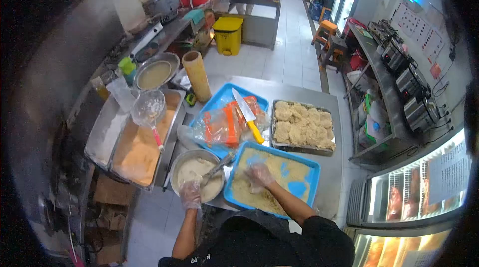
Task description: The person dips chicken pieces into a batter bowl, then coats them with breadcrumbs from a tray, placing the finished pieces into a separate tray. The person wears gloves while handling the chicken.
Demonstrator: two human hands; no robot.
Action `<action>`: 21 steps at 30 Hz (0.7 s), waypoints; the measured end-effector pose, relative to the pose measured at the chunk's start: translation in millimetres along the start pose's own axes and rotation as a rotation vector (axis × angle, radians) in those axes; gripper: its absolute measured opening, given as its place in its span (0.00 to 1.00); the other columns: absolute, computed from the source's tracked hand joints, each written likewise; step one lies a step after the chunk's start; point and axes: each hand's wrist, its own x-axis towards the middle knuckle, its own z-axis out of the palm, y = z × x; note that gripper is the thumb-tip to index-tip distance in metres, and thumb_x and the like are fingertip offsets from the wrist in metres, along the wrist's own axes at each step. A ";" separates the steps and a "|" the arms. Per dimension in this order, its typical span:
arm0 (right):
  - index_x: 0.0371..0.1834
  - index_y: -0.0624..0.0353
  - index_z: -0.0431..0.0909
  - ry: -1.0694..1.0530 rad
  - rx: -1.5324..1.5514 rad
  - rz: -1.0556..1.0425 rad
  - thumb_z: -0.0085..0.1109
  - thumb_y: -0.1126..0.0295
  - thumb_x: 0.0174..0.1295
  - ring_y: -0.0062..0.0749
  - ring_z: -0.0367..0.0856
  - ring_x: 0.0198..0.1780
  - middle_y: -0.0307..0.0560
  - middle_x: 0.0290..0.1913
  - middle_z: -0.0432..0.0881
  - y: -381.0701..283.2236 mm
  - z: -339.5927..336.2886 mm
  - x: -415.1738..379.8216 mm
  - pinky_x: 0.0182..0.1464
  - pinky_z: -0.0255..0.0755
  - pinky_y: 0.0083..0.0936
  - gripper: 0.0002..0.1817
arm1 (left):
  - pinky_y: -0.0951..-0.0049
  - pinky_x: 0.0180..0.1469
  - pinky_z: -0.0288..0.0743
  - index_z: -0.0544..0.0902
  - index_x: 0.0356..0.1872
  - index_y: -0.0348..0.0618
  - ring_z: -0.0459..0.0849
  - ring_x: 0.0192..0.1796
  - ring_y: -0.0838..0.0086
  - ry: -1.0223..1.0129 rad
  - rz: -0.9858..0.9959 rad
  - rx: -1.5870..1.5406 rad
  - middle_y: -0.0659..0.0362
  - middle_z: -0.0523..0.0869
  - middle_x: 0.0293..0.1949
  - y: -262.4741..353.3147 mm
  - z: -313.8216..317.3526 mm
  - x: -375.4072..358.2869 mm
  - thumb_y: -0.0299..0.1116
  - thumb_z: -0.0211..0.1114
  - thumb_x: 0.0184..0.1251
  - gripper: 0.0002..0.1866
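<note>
My left hand [190,195], in a clear plastic glove, is bent over the near-left rim of a metal bowl [175,163] of pale batter. Its fingers are drawn together, and what they grip does not show. Metal tongs [217,165] lie across the bowl, their lower end close to these fingers. In a blue tray [314,177] of breadcrumbs [272,162], my gloved right hand [259,175] touches the crumbs on the left side. Its fingers are blurred and partly hidden. Blue patches of the tray bottom show between the crumbs.
Behind, a knife [244,110] with a yellow handle lies on plastic bags in another blue tray [230,87]. A metal tray [329,152] of crumbed pieces stands right. On the left, a strainer [148,109] rests over a pan of orange-tinted flour [137,154]. A cardboard tube [197,77] stands upright.
</note>
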 end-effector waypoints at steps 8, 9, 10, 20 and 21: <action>0.47 0.63 0.74 -0.005 -0.440 0.058 0.57 0.50 0.50 0.54 0.67 0.60 0.63 0.54 0.72 -49.3 -15.7 -5.9 0.59 0.57 0.52 0.29 | 0.67 0.46 0.74 0.79 0.42 0.40 0.79 0.41 0.61 -0.046 -0.133 -0.612 0.53 0.81 0.37 -55.5 27.7 -7.3 0.39 0.63 0.54 0.17; 0.51 0.63 0.72 0.005 -0.420 0.068 0.56 0.48 0.50 0.55 0.63 0.62 0.63 0.57 0.69 -53.6 -19.4 0.6 0.61 0.52 0.54 0.32 | 0.68 0.46 0.74 0.79 0.43 0.40 0.79 0.40 0.62 -0.035 -0.085 -0.477 0.54 0.81 0.37 -48.3 25.6 2.9 0.38 0.63 0.53 0.18; 0.55 0.63 0.69 0.013 -0.400 0.077 0.55 0.46 0.50 0.56 0.59 0.64 0.63 0.60 0.66 -67.1 -30.0 5.3 0.63 0.46 0.57 0.35 | 0.69 0.46 0.74 0.79 0.43 0.39 0.79 0.41 0.62 -0.063 -0.050 -0.244 0.53 0.81 0.37 5.7 -10.4 3.1 0.38 0.64 0.52 0.18; 0.62 0.61 0.64 0.161 -0.445 0.036 0.46 0.38 0.52 0.64 0.53 0.67 0.63 0.65 0.61 -45.5 -40.5 13.1 0.67 0.33 0.59 0.42 | 0.69 0.48 0.75 0.80 0.45 0.40 0.82 0.42 0.65 -0.084 -0.260 -0.735 0.51 0.82 0.39 -14.4 5.3 -2.4 0.38 0.64 0.55 0.18; 0.63 0.60 0.63 0.236 -0.390 0.024 0.46 0.38 0.52 0.65 0.53 0.67 0.63 0.65 0.61 -52.9 -47.3 15.7 0.68 0.33 0.59 0.42 | 0.69 0.48 0.75 0.80 0.45 0.41 0.82 0.42 0.65 -0.078 -0.193 -0.554 0.52 0.82 0.38 -23.9 11.3 -2.6 0.37 0.63 0.56 0.17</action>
